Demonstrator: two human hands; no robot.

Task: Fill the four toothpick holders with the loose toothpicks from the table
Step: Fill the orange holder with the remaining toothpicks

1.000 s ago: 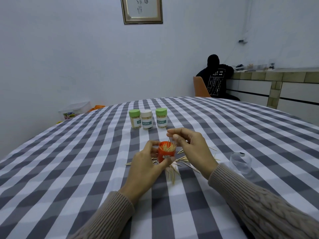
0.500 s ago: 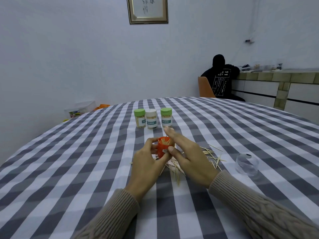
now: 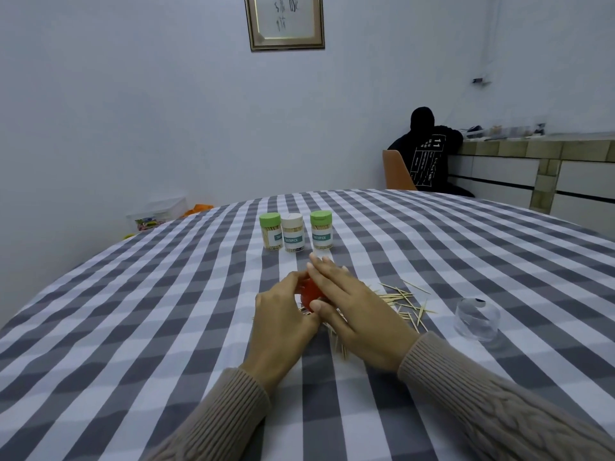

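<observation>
- The right hand (image 3: 357, 314), fingers straight, now lies flat across the orange holder (image 3: 311, 292) mouth, which was uncovered a second ago (tamping picks down, probably).
- The left hand (image 3: 283, 314) grips the holder's side; loose toothpicks (image 3: 404, 299) lie just right of the grip.

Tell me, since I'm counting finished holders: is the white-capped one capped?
Capped: the white-capped holder wears its cap, toothpicks showing inside.

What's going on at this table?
A person is filling toothpick holders. The left hand grips an orange holder while the right hand lies flat over its top. Three capped holders stand behind, loose toothpicks remain scattered to the right, and a clear cap lies beyond them.
</observation>
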